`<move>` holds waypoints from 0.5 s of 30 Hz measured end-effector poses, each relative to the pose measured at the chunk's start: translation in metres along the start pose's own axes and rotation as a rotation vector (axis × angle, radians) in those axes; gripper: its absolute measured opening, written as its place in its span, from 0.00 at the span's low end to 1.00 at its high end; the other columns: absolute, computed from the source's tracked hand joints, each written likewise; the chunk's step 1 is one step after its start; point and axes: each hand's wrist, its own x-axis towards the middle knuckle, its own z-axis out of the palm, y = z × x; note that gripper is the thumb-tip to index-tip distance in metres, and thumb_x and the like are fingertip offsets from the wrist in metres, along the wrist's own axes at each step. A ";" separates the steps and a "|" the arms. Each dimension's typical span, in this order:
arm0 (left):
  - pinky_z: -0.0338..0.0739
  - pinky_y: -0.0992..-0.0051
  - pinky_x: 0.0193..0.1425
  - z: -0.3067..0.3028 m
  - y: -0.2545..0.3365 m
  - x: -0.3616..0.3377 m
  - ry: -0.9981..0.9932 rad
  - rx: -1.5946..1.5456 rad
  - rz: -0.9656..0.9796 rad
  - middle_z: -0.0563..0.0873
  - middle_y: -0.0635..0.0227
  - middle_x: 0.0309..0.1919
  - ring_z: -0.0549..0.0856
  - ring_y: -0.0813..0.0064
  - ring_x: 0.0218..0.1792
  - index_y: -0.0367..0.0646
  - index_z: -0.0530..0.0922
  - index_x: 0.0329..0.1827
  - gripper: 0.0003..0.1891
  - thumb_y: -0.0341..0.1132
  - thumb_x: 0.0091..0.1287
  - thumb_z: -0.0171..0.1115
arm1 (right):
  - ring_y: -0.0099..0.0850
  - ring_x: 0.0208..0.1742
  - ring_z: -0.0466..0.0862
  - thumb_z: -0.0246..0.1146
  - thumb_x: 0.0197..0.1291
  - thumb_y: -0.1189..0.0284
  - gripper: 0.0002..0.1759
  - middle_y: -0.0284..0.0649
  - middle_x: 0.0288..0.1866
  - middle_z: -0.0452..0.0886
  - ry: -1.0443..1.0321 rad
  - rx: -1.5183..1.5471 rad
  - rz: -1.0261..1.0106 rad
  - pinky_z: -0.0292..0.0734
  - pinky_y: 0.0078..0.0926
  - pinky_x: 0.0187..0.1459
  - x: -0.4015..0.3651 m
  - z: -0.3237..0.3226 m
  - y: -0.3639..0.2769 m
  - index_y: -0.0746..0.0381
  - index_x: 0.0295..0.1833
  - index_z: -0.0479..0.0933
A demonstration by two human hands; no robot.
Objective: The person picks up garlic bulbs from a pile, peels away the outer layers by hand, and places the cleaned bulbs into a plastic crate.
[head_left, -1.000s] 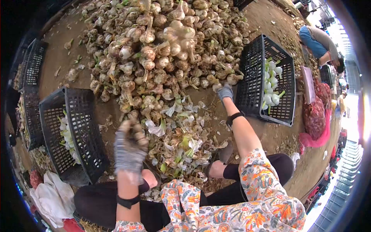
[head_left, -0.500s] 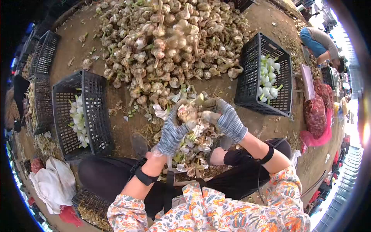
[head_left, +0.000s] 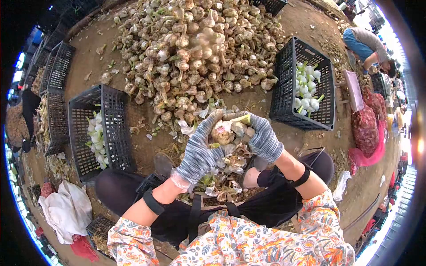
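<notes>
Between my two gloved hands is a garlic bulb (head_left: 222, 134), dirty white with reddish patches, its cut pale green stem pointing right. My left hand (head_left: 199, 150), in a grey striped glove, curls around the bulb from the left. From the right, my right hand (head_left: 265, 141), gloved alike, closes its fingers and thumb against the bulb and stem. Whether a small tool is also in the right hand cannot be made out. Below the hands, loose garlic skins (head_left: 226, 170) lie between my legs.
A large heap of untrimmed garlic (head_left: 195, 57) lies ahead. Black crates with white peeled bulbs stand at left (head_left: 103, 133) and right (head_left: 288, 84). Red mesh sacks (head_left: 367, 128) lie far right. Another person (head_left: 368, 44) bends over at upper right. A white sack (head_left: 66, 210) lies lower left.
My hands have closed in around the bulb, the left moving slightly right. The bulb has turned, and its stem now points right instead of up. The view has shifted slightly.
</notes>
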 end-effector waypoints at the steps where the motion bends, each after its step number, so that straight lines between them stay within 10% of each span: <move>1: 0.62 0.72 0.64 0.000 0.001 0.002 -0.001 0.000 -0.002 0.70 0.64 0.59 0.69 0.72 0.59 0.39 0.61 0.64 0.39 0.31 0.48 0.72 | 0.16 0.36 0.74 0.56 0.60 0.74 0.11 0.33 0.36 0.79 -0.047 0.176 0.161 0.72 0.16 0.36 0.000 -0.005 -0.001 0.63 0.48 0.75; 15: 0.75 0.76 0.49 -0.025 -0.005 0.004 -0.126 -0.943 -0.580 0.75 0.62 0.52 0.78 0.74 0.48 0.39 0.66 0.59 0.34 0.48 0.53 0.64 | 0.22 0.43 0.77 0.59 0.57 0.74 0.14 0.40 0.42 0.80 -0.160 0.013 0.117 0.72 0.23 0.48 0.007 -0.017 -0.003 0.67 0.49 0.74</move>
